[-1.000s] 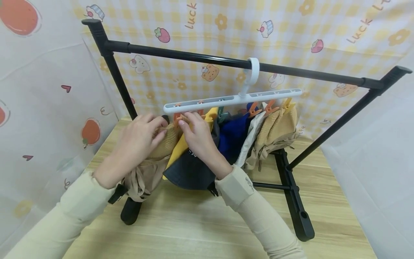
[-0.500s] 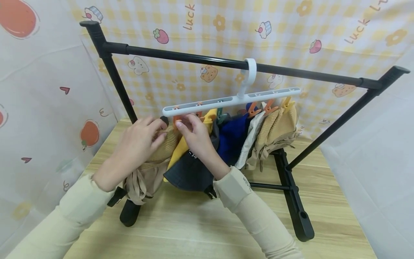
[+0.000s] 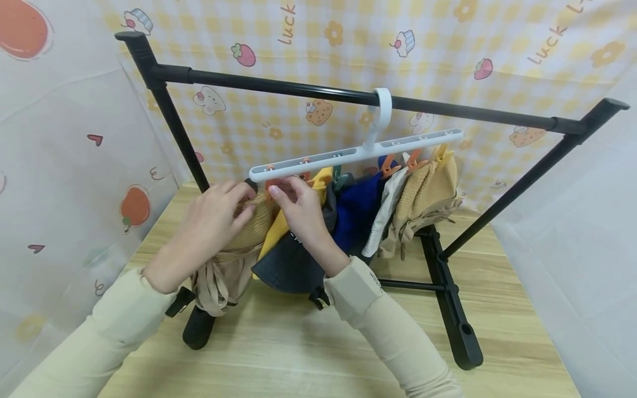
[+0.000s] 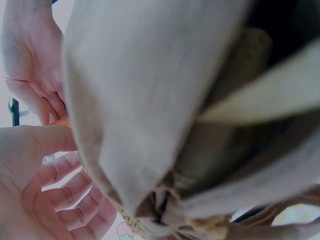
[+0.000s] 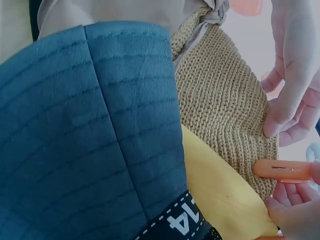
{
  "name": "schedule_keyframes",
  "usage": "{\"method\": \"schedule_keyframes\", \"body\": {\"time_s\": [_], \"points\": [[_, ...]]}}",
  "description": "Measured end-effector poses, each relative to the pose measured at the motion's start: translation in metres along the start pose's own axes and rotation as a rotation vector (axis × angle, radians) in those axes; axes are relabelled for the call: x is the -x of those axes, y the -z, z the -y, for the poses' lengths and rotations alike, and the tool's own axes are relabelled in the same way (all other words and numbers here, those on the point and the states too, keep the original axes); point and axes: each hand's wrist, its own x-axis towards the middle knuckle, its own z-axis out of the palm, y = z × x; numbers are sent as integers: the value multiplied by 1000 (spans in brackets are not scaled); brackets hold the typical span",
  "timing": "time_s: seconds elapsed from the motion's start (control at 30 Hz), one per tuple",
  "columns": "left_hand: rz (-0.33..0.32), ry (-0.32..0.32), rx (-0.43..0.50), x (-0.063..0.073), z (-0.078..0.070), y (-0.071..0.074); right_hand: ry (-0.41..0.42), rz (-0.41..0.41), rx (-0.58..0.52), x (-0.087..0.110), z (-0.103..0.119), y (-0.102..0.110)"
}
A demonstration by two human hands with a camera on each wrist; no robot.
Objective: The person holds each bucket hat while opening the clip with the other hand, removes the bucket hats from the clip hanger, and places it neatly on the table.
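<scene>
My left hand (image 3: 214, 215) pinches the upper edge of a tan woven straw hat (image 5: 225, 100) between thumb and fingers. Beside it, my right hand (image 3: 306, 213) holds an orange clip (image 5: 282, 169), whose tip sits over the hat's edge in the right wrist view. This clip hangs below the left end of a white hanger (image 3: 308, 165). Beige cloth of the hat (image 4: 130, 90) fills much of the left wrist view. Directly right of the straw hat hang a yellow hat (image 5: 220, 185) and a dark hat (image 5: 100, 125) with a printed band.
The hanger hooks over a black rack bar (image 3: 273, 85). Farther right along it hang a blue hat (image 3: 358, 207), a white one (image 3: 385, 210) and another straw hat (image 3: 425, 193), with orange and yellow clips. The rack's foot (image 3: 455, 315) stands on a wooden table (image 3: 278, 354).
The hanger's left end has dipped slightly and its right end has risen. My right thumb and fingers have shifted a little at the clip; the left hand has stayed on the hat.
</scene>
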Motion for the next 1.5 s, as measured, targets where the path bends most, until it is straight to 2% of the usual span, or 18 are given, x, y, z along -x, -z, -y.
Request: {"method": "schedule_keyframes", "body": {"time_s": [0.37, 0.6, 0.8, 1.03, 1.5], "points": [[4, 8, 5, -3, -1, -3, 23, -123, -85, 1, -6, -7], [6, -11, 9, -2, -3, -6, -5, -202, -111, 0, -10, -12], [10, -23, 2, -2, -3, -7, -25, -215, -124, -1, -11, -13], [52, -24, -7, -2, -4, -10, -40, -221, -131, 0, -11, -11], [115, -83, -12, 0, -6, -16, -91, -226, -151, 0, -14, -7]]}}
